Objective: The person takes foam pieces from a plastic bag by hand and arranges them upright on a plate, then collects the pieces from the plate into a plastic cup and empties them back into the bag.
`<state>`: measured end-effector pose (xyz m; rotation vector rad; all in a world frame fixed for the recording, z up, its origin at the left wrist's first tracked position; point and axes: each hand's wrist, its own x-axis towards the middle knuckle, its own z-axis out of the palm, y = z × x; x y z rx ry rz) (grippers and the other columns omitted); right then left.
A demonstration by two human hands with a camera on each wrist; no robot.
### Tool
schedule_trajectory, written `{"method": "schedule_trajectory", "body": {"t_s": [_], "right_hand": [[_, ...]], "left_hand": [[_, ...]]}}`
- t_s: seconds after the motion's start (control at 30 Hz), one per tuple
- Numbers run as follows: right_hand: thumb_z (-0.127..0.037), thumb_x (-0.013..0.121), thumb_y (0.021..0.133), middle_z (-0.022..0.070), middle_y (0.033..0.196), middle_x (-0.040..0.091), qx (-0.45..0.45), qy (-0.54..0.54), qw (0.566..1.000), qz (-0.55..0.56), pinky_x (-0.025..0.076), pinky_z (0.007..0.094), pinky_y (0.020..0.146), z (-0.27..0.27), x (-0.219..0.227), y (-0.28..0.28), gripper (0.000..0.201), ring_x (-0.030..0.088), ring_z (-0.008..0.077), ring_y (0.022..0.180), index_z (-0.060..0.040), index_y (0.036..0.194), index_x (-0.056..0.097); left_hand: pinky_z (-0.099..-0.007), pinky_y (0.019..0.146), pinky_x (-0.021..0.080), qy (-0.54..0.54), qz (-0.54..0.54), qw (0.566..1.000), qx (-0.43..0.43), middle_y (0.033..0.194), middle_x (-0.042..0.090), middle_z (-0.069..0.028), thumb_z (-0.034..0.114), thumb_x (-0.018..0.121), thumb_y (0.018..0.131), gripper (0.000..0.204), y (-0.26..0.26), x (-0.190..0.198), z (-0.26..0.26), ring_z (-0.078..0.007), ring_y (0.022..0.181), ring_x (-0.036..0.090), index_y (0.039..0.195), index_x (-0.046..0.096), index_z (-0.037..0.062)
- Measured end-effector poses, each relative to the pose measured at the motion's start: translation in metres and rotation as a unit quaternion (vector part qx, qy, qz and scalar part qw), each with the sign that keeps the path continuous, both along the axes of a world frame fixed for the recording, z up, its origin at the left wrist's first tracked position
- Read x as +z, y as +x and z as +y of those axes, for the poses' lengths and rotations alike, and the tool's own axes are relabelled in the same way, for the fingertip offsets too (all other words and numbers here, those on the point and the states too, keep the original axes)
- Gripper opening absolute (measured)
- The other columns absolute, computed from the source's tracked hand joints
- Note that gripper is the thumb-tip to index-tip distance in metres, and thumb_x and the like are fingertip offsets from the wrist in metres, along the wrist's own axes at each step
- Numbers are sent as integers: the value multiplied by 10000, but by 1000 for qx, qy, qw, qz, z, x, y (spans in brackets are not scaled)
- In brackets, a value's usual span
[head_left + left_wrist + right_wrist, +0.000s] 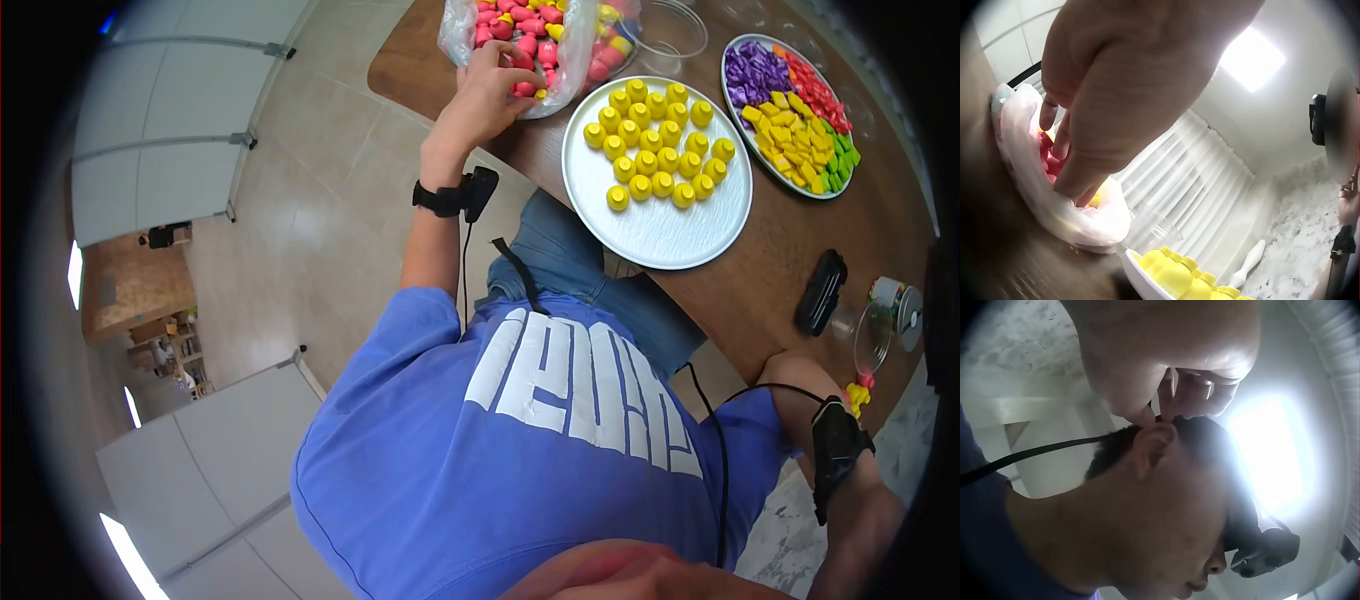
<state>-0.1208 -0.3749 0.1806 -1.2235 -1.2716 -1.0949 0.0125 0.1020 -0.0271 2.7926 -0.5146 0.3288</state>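
My left hand (490,95) reaches down into a clear plastic bag (577,50) of small red and yellow bottle-shaped pieces (548,55). The left wrist view shows the thumb and fingers set apart inside the bag's rolled rim (1035,187), the fingertips partly hidden among the pieces. Right of the bag, a round white plate (650,245) bears many upright yellow bottle-shaped pieces (668,132). My right hand (1172,350) is raised to the head, bent fingers at the top of the ear (1155,447); whether they pinch anything I cannot tell.
A second white plate (815,194) holds purple, red, yellow and green wrapped pieces. Clear round containers (670,50) stand behind the first plate. At the table's right lie a black case-like object (822,292), a lidded clear jar (872,335) and a few pink and yellow pieces (858,396).
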Motion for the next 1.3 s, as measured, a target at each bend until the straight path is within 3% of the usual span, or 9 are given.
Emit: {"method": "schedule_trajectory", "body": {"t_s": [0.2, 0.57, 0.7, 0.77, 0.9, 0.97, 1.17, 1.2, 1.3], "right_hand": [[-259, 385, 1132, 130, 1406, 595, -135, -15, 989, 60, 511, 394, 1067, -16, -12, -14, 397, 594, 250, 1266, -23, 1421, 521], [-277, 351, 1141, 99, 1596, 439, -426, -65, 898, -91, 411, 405, 1180, -57, -20, -18, 438, 464, 242, 1425, -43, 1497, 452], [-308, 370, 1134, 113, 1568, 479, -397, -100, 905, -116, 401, 442, 1189, -36, -16, -16, 451, 490, 261, 1403, -43, 1482, 479], [-304, 375, 1127, 134, 1503, 546, -277, 26, 960, -10, 402, 468, 1184, -25, -12, -27, 452, 524, 288, 1370, -38, 1473, 494], [-295, 360, 1124, 149, 1450, 590, -125, -88, 986, 59, 416, 470, 1167, -10, -7, -19, 451, 550, 304, 1341, -30, 1462, 498], [-303, 357, 1120, 154, 1457, 581, -29, 85, 994, -63, 419, 454, 1156, -6, -10, -12, 461, 544, 302, 1342, -13, 1447, 505], [-313, 358, 1117, 142, 1409, 602, -180, 39, 983, 4, 419, 435, 1146, -32, -12, -33, 464, 555, 290, 1308, -8, 1430, 513], [-317, 357, 1117, 137, 1399, 606, -185, 38, 982, -5, 420, 433, 1142, -34, -10, -30, 465, 558, 286, 1302, -10, 1429, 514], [-324, 355, 1118, 127, 1381, 614, -202, 30, 979, -23, 422, 428, 1136, -33, -5, -25, 466, 563, 277, 1290, -14, 1429, 514]], "left_hand": [[-416, 1008, 507, -57, -5, 998, 2, 1236, 588, -128, 117, 850, 798, 251, 3, -6, 1, -309, 1183, 593, 1042, 789, 119], [-402, 914, 545, -125, -34, 991, 22, 1108, 637, -157, 120, 778, 843, 210, 22, 6, -4, -311, 1044, 649, 1044, 768, 60], [-448, 849, 563, -160, -52, 984, 64, 1033, 673, -207, 128, 741, 864, 221, 37, 4, -18, -370, 938, 679, 1056, 761, 20], [-470, 816, 566, -111, -107, 988, 30, 988, 690, -215, 142, 732, 873, 230, 60, -9, -14, -390, 876, 686, 1069, 764, 27], [-481, 813, 552, -27, -114, 992, 41, 1004, 697, -204, 145, 712, 878, 249, 78, -16, -13, -381, 913, 684, 1111, 776, 88], [-476, 845, 540, 64, -79, 993, 57, 1034, 686, -197, 140, 709, 879, 267, 87, -18, -13, -366, 964, 673, 1136, 781, 130], [-476, 881, 535, 40, -70, 996, 25, 1097, 666, -198, 152, 741, 883, 256, 104, -30, -3, -367, 1003, 665, 1134, 776, 120], [-412, 698, 533, 2, 31, 996, 80, 900, 649, -233, 56, 697, 848, 61, 87, 9, -30, -336, 813, 690, 818, 709, 5], [-406, 700, 531, 64, -75, 994, 39, 844, 617, -209, 16, 694, 813, 28, 83, 6, -27, -344, 835, 687, 792, 700, -2]]}}
